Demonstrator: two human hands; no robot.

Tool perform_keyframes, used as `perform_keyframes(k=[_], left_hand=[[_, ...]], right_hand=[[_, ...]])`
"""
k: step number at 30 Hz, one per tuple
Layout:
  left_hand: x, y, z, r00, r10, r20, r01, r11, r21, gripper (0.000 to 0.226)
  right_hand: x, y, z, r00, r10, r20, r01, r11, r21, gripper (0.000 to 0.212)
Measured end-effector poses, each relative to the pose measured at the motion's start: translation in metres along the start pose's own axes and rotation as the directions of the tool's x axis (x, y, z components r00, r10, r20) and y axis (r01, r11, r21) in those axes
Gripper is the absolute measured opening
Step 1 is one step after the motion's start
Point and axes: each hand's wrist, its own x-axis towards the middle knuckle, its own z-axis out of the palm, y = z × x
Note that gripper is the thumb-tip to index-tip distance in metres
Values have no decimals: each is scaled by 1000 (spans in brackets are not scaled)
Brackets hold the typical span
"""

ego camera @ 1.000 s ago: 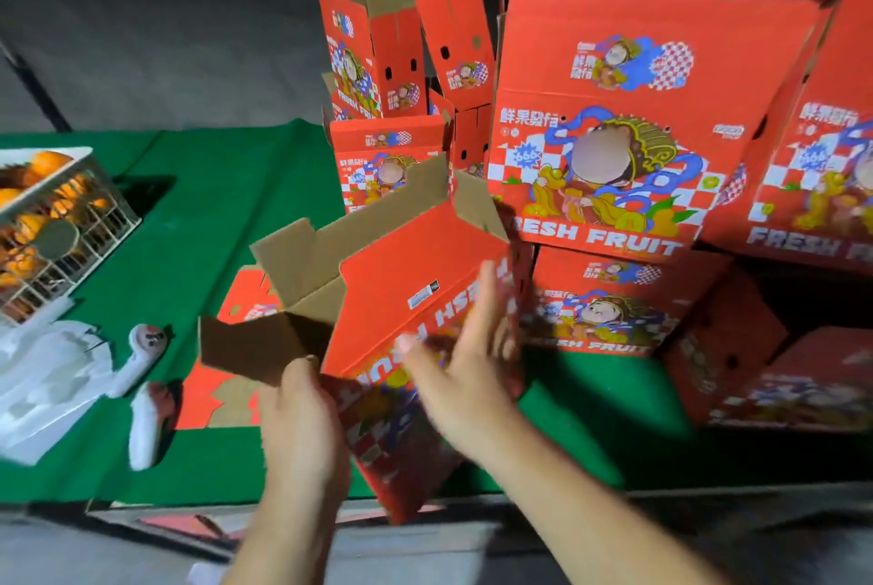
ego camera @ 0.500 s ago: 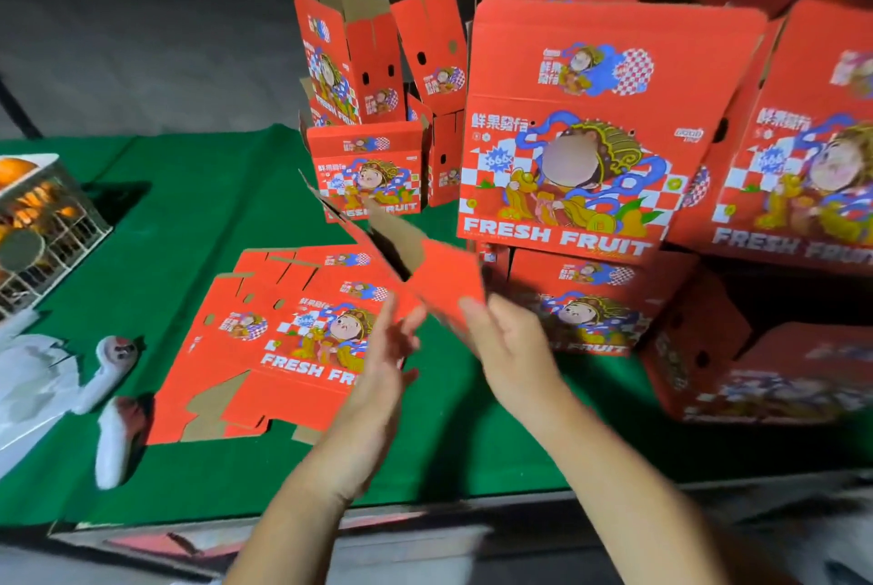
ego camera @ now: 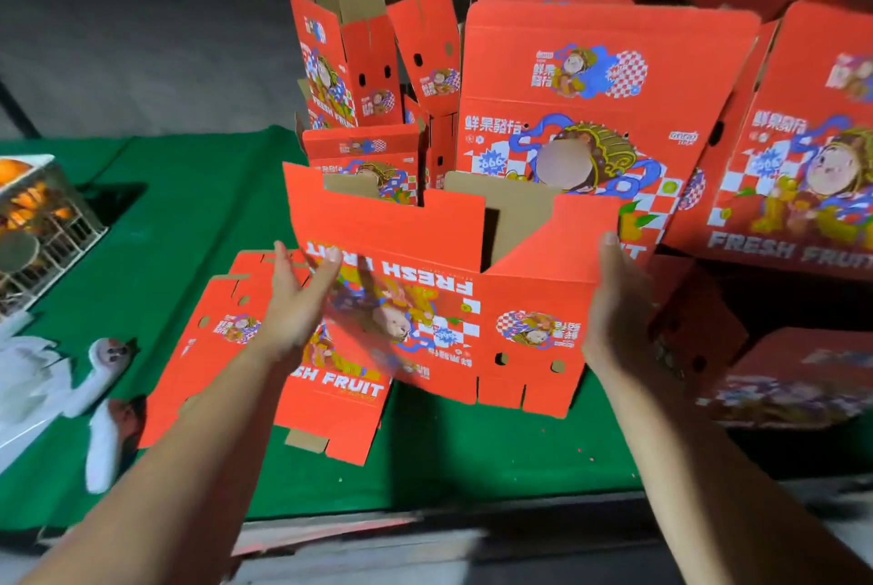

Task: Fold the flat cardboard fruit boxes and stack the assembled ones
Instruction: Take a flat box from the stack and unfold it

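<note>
Red printed cardboard fruit box [ego camera: 444, 301], upside down and part-opened, is hanging above the green table [ego camera: 179, 225]; left hand [ego camera: 295, 305] and right hand [ego camera: 614, 315], fingers straight, are pressing its sides, apparently squaring it for folding.

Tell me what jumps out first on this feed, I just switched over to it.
The half-opened red box dominates, held up mid-frame with its print upside down, the left hand and right hand flat against its two ends. Behind it and to the right, assembled boxes form a red wall. Flat blanks lie on the green table under the left hand, with a wire basket of oranges at the far left.
</note>
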Motion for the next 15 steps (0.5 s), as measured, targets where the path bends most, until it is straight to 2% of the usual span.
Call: perform_keyframes(k=[2, 3, 5, 6, 7, 9, 11, 13, 15], left_hand=[[1, 0, -2, 994, 95, 49, -93, 995, -37, 54], [-2, -1, -4, 993, 109, 44, -107, 993, -38, 48], [-15, -1, -3, 995, 103, 16, -103, 995, 6, 53], [-24, 2, -1, 993, 113, 46, -115, 992, 46, 57], [-34, 3, 5, 983, 134, 124, -146, 985, 92, 60], [-52, -4, 22, 955, 177, 237, -216, 965, 147, 73], [-71, -14, 29, 973, 204, 110, -215, 971, 106, 84], [-85, -31, 17, 982, 167, -90, -160, 984, 84, 98], [-94, -41, -1, 963, 149, -223, -101, 972, 213, 120]], right_hand=[[6, -1, 0, 996, 82, 22, -84, 989, 119, 20], [8, -5, 2, 996, 89, 14, -90, 991, 99, 22], [9, -7, 8, 1000, -15, 9, 16, 989, -145, 39], [7, -6, 11, 997, -65, 43, 75, 956, -283, 50], [3, -4, 16, 994, -51, 98, 83, 930, -357, 62], [-8, 2, 24, 975, 36, 218, 48, 928, -368, 75], [-14, 6, 32, 958, 132, 253, -39, 939, -341, 80], [-4, 6, 34, 942, 277, 192, -176, 889, -422, 86], [4, 1, 30, 875, 417, 245, -235, 809, -539, 83]])
